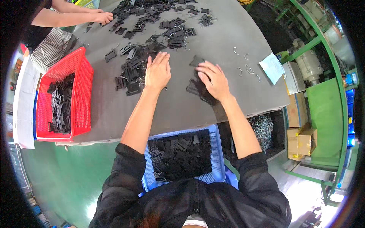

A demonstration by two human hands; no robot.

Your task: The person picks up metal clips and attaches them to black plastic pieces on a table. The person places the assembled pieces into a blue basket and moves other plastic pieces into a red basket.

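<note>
My left hand (158, 72) lies flat with its fingers stretched out, at the right edge of a heap of black plastic buckle pieces (133, 72). It grips nothing that I can see. To the right, my right hand (215, 80) reaches over a few separate black pieces (194, 88), its fingers loosely apart; part of these pieces is hidden under the palm. Another black piece (197, 60) lies just beyond those fingertips. Further back, a larger spread of black pieces (176, 34), some with bent metal hooks, covers the grey table (224, 38).
Loose metal hooks (249, 69) and a light blue paper (272, 68) lie on the right. A red basket (83, 95) with black parts stands left; a blue basket (217, 152) of black pieces sits below my arms. A co-worker's hand (103, 18) works at the far left.
</note>
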